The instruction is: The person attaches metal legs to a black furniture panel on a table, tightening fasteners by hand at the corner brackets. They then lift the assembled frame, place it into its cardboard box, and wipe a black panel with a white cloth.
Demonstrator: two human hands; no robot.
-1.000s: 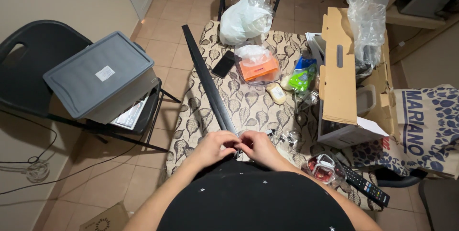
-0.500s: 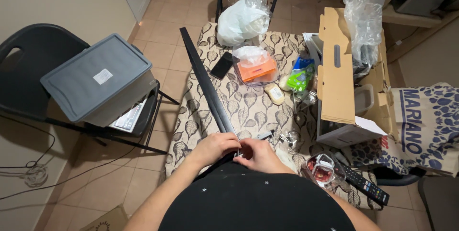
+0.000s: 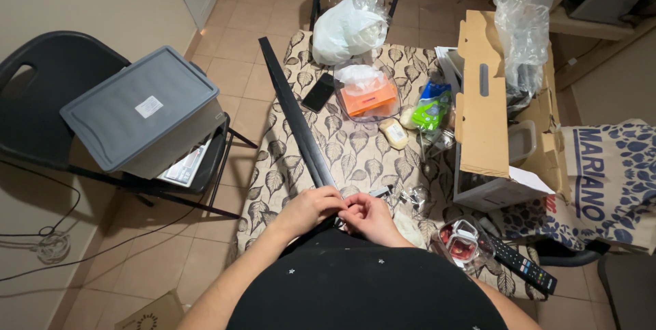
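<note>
Black bar (image 3: 295, 119), long and narrow, lies slantwise along the left side of the worktop (image 3: 355, 156), its far end poking past the back edge and its near end right under the person's hands at the front. It looks stiff and straight, probably a rigid rail of metal or hard plastic, light enough for one hand but awkward by its length, so a hold at the near end would likely let the far tip swing; taking it nearer the middle would steady it. Left hand (image 3: 312, 208) comes in from the lower left, forearm angled up, fingers curled down over the bar's near end, grip closed on it. Right hand (image 3: 370, 217) sits just beside, knuckles up, fingertips pinched together toward the left hand on something too small to make out. A few small metal fittings (image 3: 408, 198) lie just to the right of the hands. Further back sit a phone (image 3: 318, 92) and an orange box (image 3: 368, 98) wrapped in clear plastic.
</note>
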